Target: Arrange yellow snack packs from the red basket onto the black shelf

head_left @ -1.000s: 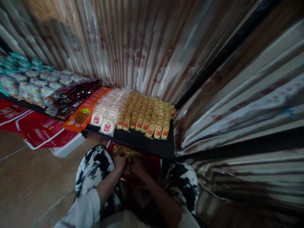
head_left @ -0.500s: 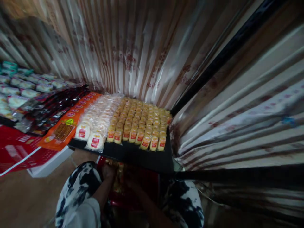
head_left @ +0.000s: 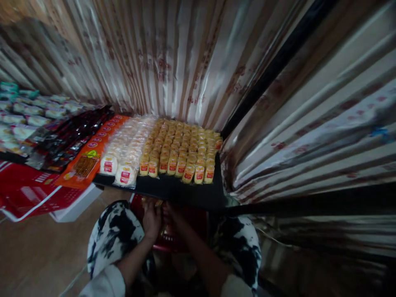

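Low between my knees, my left hand (head_left: pixel 152 219) reaches into a red basket (head_left: pixel 202 225) under the front edge of a black shelf (head_left: pixel 182 193). Its fingers look curled in beside small golden packets (head_left: pixel 159 203), though dim light hides what they grip. Close on its right is my right hand (head_left: pixel 169 212), darker, its fingers bent inward; their contents cannot be made out. Above both hands, yellow wrapped snack cakes (head_left: pixel 181 167) with red-orange labels stand in tight rows on the shelf. White round wrapped crackers (head_left: pixel 126 175) sit left of them.
Further left on the shelf are an orange snack packet (head_left: pixel 83 167), dark shiny packets (head_left: pixel 72 138) and white packets (head_left: pixel 37 120). Below stands another red basket (head_left: pixel 18 198) with a white handle. A patterned curtain (head_left: pixel 173 62) hangs behind; a black pole (head_left: pixel 272 78) slants at right.
My hands have come closer together and now sit side by side at the far part of the basket. Golden packets seen in the basket earlier are now mostly covered. The view has shifted slightly.
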Demonstrator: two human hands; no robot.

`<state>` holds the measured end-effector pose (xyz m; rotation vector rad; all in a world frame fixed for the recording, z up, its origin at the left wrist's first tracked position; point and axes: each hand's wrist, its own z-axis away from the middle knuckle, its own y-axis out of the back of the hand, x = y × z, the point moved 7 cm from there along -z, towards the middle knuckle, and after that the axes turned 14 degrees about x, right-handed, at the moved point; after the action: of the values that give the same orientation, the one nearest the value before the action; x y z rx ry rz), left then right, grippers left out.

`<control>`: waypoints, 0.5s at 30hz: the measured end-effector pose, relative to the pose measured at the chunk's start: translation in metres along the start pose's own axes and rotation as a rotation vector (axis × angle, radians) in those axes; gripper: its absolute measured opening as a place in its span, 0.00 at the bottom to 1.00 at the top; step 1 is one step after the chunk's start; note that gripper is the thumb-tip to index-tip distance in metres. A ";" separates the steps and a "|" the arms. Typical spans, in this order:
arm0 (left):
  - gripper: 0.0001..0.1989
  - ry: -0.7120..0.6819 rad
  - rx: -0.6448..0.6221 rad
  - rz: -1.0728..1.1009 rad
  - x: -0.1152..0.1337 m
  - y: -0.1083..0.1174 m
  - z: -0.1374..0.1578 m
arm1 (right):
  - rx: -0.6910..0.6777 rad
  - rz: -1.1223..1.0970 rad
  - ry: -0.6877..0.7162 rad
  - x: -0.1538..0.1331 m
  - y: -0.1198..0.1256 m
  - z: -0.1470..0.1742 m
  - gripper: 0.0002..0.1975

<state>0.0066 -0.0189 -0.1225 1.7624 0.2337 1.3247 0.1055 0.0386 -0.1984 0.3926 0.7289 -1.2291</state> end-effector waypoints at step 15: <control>0.15 -0.346 -0.055 0.286 0.032 0.049 0.057 | -0.080 -0.120 -0.045 -0.043 0.003 0.065 0.09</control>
<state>0.0512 -0.0580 -0.0664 1.9944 -0.2535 1.1794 0.1208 0.0287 -0.1223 0.2572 0.7689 -1.3128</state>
